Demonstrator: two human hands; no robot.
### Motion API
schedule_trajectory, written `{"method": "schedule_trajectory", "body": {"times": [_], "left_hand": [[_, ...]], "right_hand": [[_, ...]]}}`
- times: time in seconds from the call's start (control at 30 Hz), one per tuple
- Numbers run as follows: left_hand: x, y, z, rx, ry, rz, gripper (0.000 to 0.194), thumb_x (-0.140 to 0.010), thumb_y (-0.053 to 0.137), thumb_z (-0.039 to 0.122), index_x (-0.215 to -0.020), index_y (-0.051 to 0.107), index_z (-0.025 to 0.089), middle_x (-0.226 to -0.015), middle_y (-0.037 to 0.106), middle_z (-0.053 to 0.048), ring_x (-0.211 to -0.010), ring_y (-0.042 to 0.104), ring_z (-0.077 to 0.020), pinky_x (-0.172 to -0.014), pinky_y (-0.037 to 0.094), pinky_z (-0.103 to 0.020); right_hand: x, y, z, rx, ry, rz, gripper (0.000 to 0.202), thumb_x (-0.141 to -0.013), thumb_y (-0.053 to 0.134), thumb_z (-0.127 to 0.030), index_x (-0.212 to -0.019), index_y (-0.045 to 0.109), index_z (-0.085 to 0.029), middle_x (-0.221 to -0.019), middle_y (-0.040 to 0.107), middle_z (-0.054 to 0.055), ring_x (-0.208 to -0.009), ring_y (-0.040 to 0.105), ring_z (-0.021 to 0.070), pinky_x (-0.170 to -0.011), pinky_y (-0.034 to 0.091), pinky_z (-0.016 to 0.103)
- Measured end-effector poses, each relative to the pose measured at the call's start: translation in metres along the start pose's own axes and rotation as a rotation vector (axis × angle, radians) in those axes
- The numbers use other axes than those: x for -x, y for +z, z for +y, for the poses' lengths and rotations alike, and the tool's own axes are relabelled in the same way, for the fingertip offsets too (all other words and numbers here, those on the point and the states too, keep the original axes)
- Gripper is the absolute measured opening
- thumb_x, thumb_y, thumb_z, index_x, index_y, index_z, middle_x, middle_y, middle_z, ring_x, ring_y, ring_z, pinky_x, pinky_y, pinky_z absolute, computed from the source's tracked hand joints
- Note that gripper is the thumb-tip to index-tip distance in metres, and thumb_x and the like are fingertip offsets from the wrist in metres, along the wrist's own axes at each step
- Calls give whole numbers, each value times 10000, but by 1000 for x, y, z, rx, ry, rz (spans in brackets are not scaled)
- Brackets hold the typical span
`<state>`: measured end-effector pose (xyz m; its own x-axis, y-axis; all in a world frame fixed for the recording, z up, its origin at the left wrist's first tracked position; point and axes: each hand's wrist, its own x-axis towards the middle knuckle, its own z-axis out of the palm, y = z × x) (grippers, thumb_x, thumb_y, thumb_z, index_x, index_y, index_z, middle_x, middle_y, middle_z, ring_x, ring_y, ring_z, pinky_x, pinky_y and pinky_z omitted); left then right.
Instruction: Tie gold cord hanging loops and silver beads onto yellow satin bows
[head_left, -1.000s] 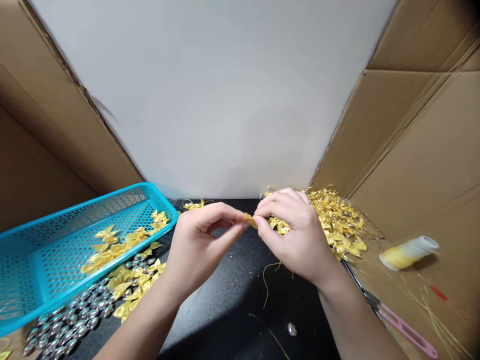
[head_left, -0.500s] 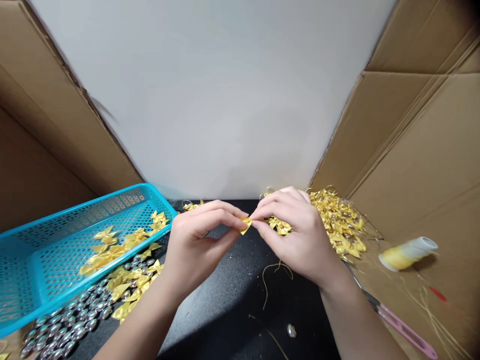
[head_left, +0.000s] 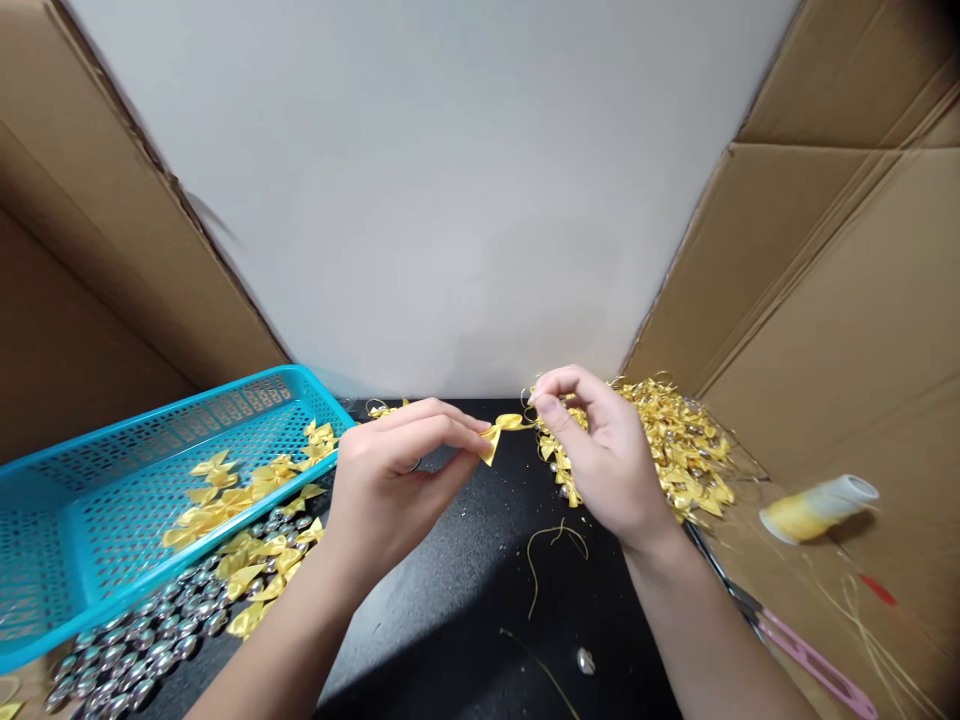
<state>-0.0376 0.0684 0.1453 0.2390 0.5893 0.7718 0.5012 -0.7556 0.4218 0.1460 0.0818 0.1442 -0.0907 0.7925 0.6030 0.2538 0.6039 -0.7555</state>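
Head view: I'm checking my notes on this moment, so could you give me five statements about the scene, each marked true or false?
1. The left hand holds a yellow bow. True.
2. The blue basket has other bows inside. True.
3. The basket is turned upside down. False: its open side faces up.
4. A small silver piece lies on the black surface. True.
5. The silver piece is being held. False: it lies apart from the left hand and the right hand.
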Motion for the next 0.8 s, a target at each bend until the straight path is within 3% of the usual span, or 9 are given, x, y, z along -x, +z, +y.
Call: {"method": "schedule_trajectory", "body": {"times": [0.17,0.27,0.37,0.53,0.63,0.8], "left_hand": [[-1,0,-1,-25,35,11,192,-788,668,36,-704,687,208,-779,755,6,-692,706,-115,-640,566,-216],[-1,1,-2,-27,85,22,188,-786,675,24,-707,683,195,-787,751,-2,-695,696,-106,-636,552,-204],[-1,1,-1,-31,142,27,178,-781,685,20,-711,680,184,-790,744,-7,-702,689,-100,-640,544,-196],[-1,1,-1,-44,174,12,173,-783,679,16,-703,677,170,-779,735,-10,-684,680,-90,-627,533,-176],[-1,2,-1,-41,152,-4,174,-785,676,17,-709,678,174,-776,733,-6,-681,681,-91,-619,534,-174],[-1,3,-2,-30,188,13,168,-777,688,13,-724,686,173,-780,737,-14,-691,685,-99,-626,544,-182]], "right_hand": [[-2,-4,4,30,-11,17,142,-936,508,-236,-814,573,-202,-817,602,-1,-795,572,137,-745,456,288],[-1,-5,-1,146,-109,-21,152,-928,504,-207,-798,584,-202,-815,624,0,-813,580,148,-766,447,317],[0,-6,-4,308,-256,-83,36,-852,612,-179,-862,629,-209,-886,678,-1,-876,593,169,-827,414,362],[2,-5,-4,498,-416,-87,104,-854,619,-160,-777,647,-224,-823,701,-29,-826,588,167,-842,342,399],[2,-2,-4,466,-376,-93,121,-851,601,-142,-755,619,-214,-794,686,-26,-802,587,165,-830,342,397],[1,1,-4,189,-162,-83,145,-874,561,-135,-744,556,-198,-778,626,-13,-773,573,144,-774,410,339]]}}
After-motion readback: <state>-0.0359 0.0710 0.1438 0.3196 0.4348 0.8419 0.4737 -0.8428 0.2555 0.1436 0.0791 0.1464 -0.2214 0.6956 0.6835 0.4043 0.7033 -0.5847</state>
